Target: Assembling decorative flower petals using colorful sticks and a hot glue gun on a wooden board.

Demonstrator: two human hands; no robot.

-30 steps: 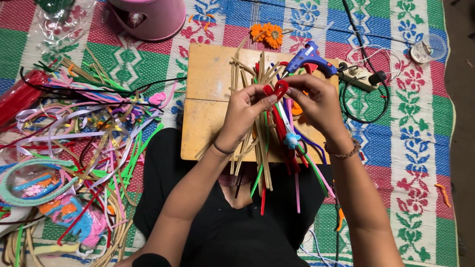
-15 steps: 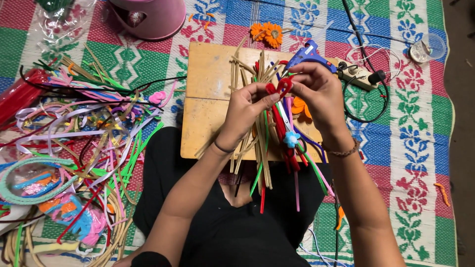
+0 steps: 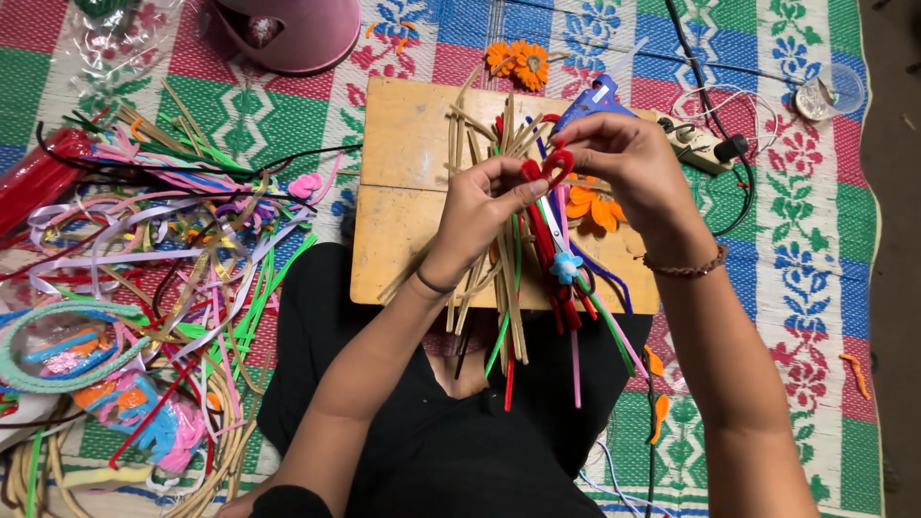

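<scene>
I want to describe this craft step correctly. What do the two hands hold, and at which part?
Both hands, left hand and right hand, pinch a red pipe cleaner at its bent top loop, above the wooden board.

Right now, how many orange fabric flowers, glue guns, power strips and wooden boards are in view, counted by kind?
Orange fabric flowers: 2, one on the mat, one on the board under the right hand
Blue glue gun: 1
White power strip: 1
Square wooden board: 1
Total: 5
</scene>
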